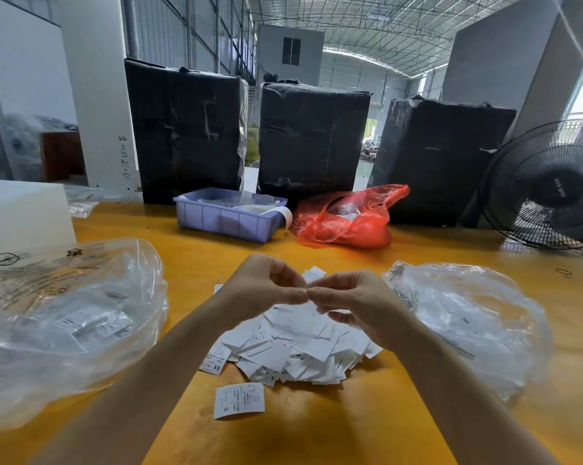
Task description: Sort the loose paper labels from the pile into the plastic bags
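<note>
A pile of white paper labels (pixel 293 350) lies on the yellow table (pixel 333 431) in front of me. One label marked S (pixel 239 401) lies apart, nearer to me. My left hand (pixel 266 286) and my right hand (pixel 350 303) hover above the pile with fingertips meeting; they seem to pinch a small label between them, mostly hidden by the fingers. A clear plastic bag (pixel 68 323) holding labels lies to the left. A second clear plastic bag (pixel 468 327) lies to the right.
A purple plastic bin (pixel 226 219) and a red plastic bag (pixel 347 219) sit at the back of the table. Three black wrapped bales (pixel 313 139) stand behind them. A black fan (pixel 548 186) stands at the right, a white block (pixel 21 216) at the left.
</note>
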### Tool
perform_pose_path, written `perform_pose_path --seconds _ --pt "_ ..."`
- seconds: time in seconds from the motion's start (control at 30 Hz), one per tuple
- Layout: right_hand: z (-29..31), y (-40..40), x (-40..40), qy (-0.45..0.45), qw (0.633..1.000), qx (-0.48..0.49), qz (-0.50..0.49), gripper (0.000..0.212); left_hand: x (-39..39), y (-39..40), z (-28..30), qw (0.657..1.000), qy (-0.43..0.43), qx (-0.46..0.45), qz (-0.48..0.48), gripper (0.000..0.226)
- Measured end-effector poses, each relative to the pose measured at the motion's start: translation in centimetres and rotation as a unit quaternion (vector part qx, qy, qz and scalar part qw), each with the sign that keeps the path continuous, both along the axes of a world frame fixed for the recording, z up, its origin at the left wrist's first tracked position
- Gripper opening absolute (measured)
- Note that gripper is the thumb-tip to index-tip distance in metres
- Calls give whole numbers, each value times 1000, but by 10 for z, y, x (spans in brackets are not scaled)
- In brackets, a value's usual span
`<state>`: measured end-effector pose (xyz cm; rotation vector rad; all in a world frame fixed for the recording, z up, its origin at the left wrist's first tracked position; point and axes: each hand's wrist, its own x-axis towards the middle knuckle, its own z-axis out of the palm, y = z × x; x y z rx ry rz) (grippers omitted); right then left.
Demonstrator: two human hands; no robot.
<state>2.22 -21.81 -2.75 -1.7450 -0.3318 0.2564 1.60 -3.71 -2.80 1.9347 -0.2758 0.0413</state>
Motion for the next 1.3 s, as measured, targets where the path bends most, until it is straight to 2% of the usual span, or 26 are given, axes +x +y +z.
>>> perform_pose_path --seconds 0.13,0.27,0.37,0.43,0.5,0.63,0.67,0.77,0.9,1.0,1.07,1.13,1.17,1.3 --pt "-2 5 -1 -5 1000 0 -9 5 0 1 2 999 25 -31 5 34" --pt "-6 11 -2 -23 997 52 -43 20 -2 0 0 993 83 -79 -10 34" --pt "-10 11 0 -34 998 34 -47 26 -1 -1 -3 990 88 -109 18 28" --pt "-18 8 8 -109 988 -73 -76 32 2 1 -5 989 75 -111 66 14" --pt "-29 5 14 -222 936 -259 -89 31 7 5 -7 985 63 -119 105 8" --pt "-50 12 15 -269 841 -469 -21 30 9 10 -8 981 71 -134 118 11" --pt "-52 13 15 -287 816 -501 -15 35 8 10 -8 981 75 -136 115 13" --pt "-51 9 18 -319 789 -524 -34 42 8 9 -10 981 79 -138 115 17" --pt "-44 12 13 -298 778 -553 10 47 8 9 -12 978 81 -143 126 14" --pt "-43 16 12 -314 756 -575 7 48 9 10 -12 977 82 -149 129 11" --pt "-42 16 11 -330 753 -569 16 37 9 11 -12 977 80 -150 128 10" --pt "-41 14 13 -335 765 -549 30 19 9 11 -12 978 78 -149 125 10" --pt "-40 12 14 -332 775 -536 33 16 8 10 -12 979 78 -147 122 10" --pt "-39 3 20 -317 807 -496 53 29 8 9 -12 981 73 -141 114 10"
